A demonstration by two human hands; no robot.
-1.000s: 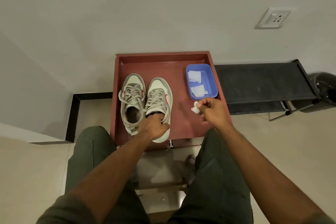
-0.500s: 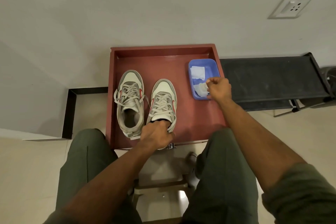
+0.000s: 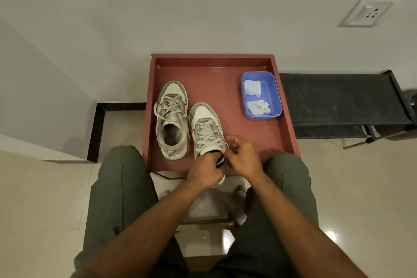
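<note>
Sneaker, heel hidden under left hand gripping its opening, overhangs red tray's near edge. Right hand curls against its collar, grip unclear. Second sneaker lies just beside; blue tub sits well apart.

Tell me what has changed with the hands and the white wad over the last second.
The right hand carried the white wad to the blue tub, let it go there, then came back to the collar of the near shoe, fingers curled; its grip there is unclear. The left hand kept holding that shoe's heel. The far shoe and red tray stayed put.
</note>
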